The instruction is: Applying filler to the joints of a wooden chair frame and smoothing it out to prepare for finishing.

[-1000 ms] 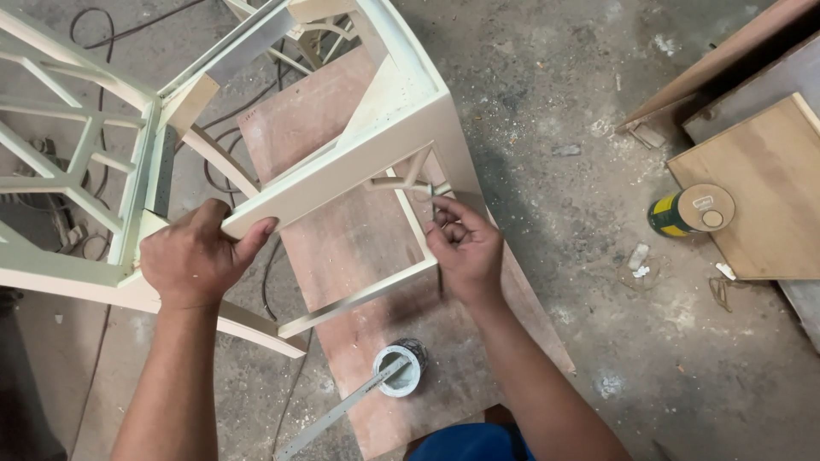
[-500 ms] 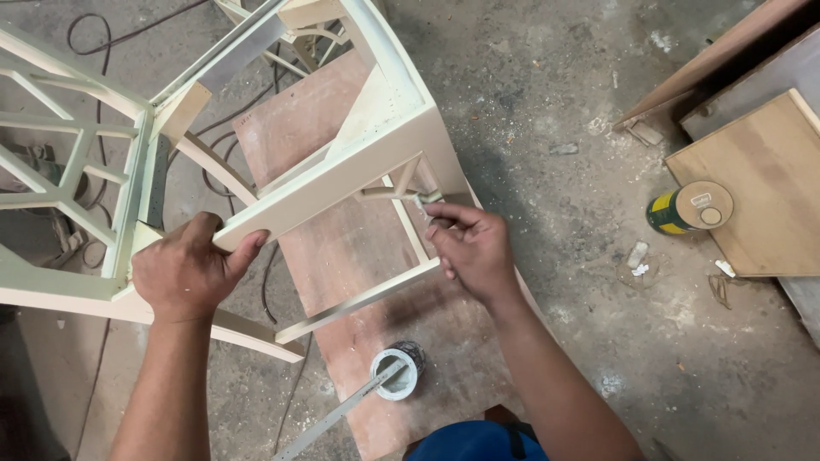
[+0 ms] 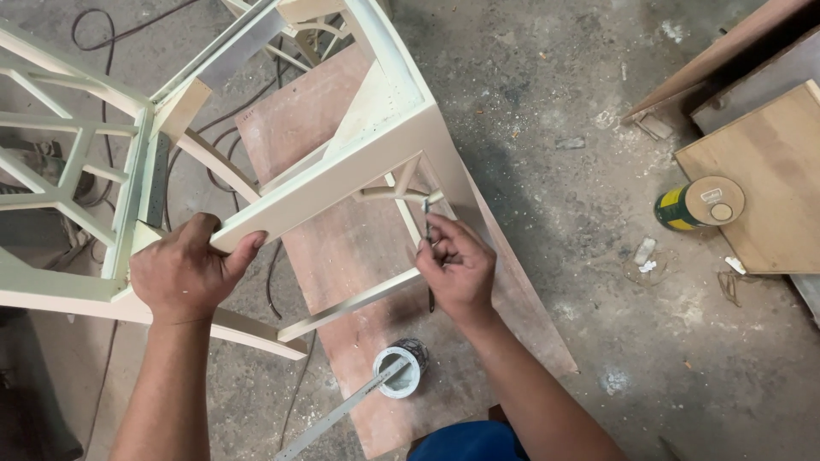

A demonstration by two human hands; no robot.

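A pale cream-painted wooden chair frame (image 3: 359, 145) lies tipped over a reddish board (image 3: 367, 248) on the floor. My left hand (image 3: 190, 271) grips the lower edge of the seat rail. My right hand (image 3: 457, 266) pinches a thin dark brush (image 3: 427, 248), its tip up against a small cream bracket (image 3: 401, 195) under the seat corner. A chair rung (image 3: 350, 303) runs below between my hands.
A small white tin (image 3: 401, 369) with a metal strip across it sits on the board near me. A green and yellow can (image 3: 700, 203) lies by a plywood panel (image 3: 769, 171) at the right. Black cable (image 3: 282, 282) loops on the dusty concrete floor.
My right hand with the brush has shifted slightly right and up along the bracket. My left hand and the chair frame have shifted slightly to the right.
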